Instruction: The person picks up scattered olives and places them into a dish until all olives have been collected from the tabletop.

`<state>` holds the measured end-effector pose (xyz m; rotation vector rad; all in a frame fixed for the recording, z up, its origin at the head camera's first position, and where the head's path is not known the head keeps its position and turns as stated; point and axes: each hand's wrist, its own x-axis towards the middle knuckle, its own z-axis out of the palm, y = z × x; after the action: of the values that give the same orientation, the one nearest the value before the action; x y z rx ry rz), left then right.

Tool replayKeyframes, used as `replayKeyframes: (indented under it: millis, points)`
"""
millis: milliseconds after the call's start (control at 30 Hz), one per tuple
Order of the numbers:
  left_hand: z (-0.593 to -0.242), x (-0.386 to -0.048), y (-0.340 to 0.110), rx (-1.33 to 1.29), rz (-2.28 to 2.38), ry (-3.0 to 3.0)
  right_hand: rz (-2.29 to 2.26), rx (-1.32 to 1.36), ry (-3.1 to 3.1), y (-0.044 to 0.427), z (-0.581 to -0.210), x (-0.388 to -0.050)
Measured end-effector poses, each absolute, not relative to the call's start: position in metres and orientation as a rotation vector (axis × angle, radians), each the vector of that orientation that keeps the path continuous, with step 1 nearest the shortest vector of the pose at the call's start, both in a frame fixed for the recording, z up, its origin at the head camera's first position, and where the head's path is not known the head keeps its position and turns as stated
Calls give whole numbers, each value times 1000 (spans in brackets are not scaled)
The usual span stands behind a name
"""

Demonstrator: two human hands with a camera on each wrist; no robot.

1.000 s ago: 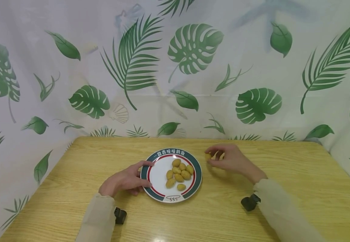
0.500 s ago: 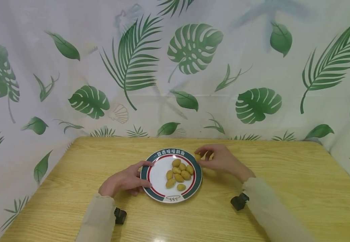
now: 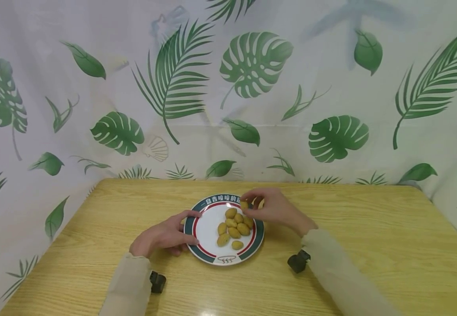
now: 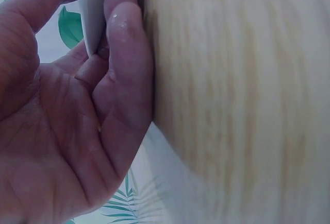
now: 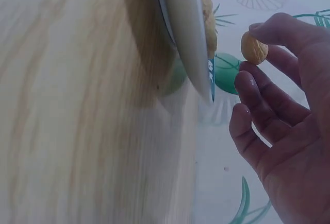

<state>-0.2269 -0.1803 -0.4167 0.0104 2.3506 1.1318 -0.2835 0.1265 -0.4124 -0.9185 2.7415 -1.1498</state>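
Note:
A round white plate (image 3: 208,228) with a dark green rim and a red ring lies on the table. My left hand (image 3: 165,235) grips its left edge; in the left wrist view, curled fingers (image 4: 124,54) reach under the plate's edge (image 4: 92,13). Several small yellow oval fruits (image 3: 233,232) sit on the plate's right half. Over the upper right rim, my right hand (image 3: 273,208) pinches one more small yellow oval fruit (image 5: 254,48) between thumb and fingertips. This fruit has a wrinkled skin and hangs apart from the plate.
The wooden table (image 3: 351,245) extends on both sides of the plate. A white sheet with green leaf prints (image 3: 228,96) hangs behind it and to the sides. A small black camera is worn at each sleeve.
My right hand has moved left with the pinched fruit, from the table right of the plate to above its upper right rim. The left hand and the plate stay put.

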Motion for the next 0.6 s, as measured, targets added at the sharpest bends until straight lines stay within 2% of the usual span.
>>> replayKeyframes:
  millis: [600]
  points:
    - [-418, -228, -180, 5, 1122, 2352, -1162, -941, 2696, 96, -419, -287]
